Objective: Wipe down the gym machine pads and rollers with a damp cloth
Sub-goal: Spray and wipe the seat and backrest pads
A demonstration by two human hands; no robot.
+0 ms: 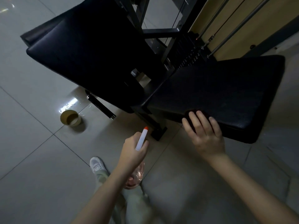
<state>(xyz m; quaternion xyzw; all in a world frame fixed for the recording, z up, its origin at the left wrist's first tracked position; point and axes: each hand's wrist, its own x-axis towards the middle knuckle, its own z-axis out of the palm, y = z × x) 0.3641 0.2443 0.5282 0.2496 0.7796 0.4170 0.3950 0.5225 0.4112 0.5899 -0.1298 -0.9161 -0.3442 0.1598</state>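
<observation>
l grip (134, 148) tight round spray bottle (141, 140), r grip (204, 131) flat atop cloth (190, 112) on seat pad (218, 91)

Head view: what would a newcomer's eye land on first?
The right hand pressing a dark cloth flat on the near edge of the black seat pad, right of centre. Next, the left hand gripping a spray bottle with an orange tip, low centre. A tan cup stands on the floor at left.
</observation>
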